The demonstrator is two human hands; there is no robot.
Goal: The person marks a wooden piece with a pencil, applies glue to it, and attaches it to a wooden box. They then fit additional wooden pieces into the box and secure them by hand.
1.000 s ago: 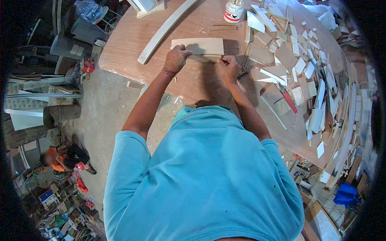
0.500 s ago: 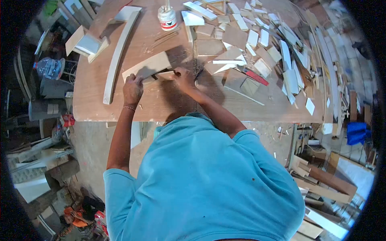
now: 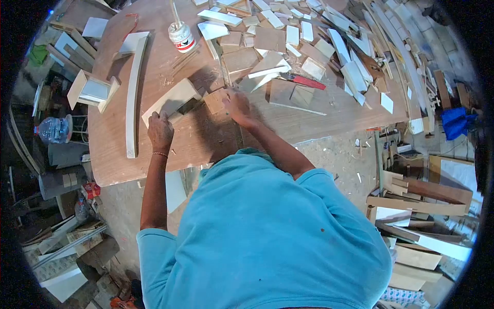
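My left hand (image 3: 161,132) grips the near left end of a pale wooden board piece (image 3: 172,102), which stands at a slant on the workbench. Its fingers are closed over the edge. My right hand (image 3: 237,107) is closed at the right edge of a small flat brown wooden piece (image 3: 214,101), just right of the board piece. Blur and shadow partly obscure those fingertips. Left of my left hand lies a long, slightly curved wooden strip (image 3: 135,98). A white glue jar (image 3: 181,37) with a stick in it stands beyond the board piece.
Wood offcuts (image 3: 270,38) cover the workbench's (image 3: 110,159) far right. A red-handled tool (image 3: 309,82) lies among them. A small wooden assembly (image 3: 92,91) sits at the left edge, near a large water bottle (image 3: 54,130). Boards (image 3: 432,206) are stacked on the right.
The view has turned, so the bench appears shifted left. The small wooden piece at my right hand now shows its broad face instead of a thin edge. My left hand keeps its grip.
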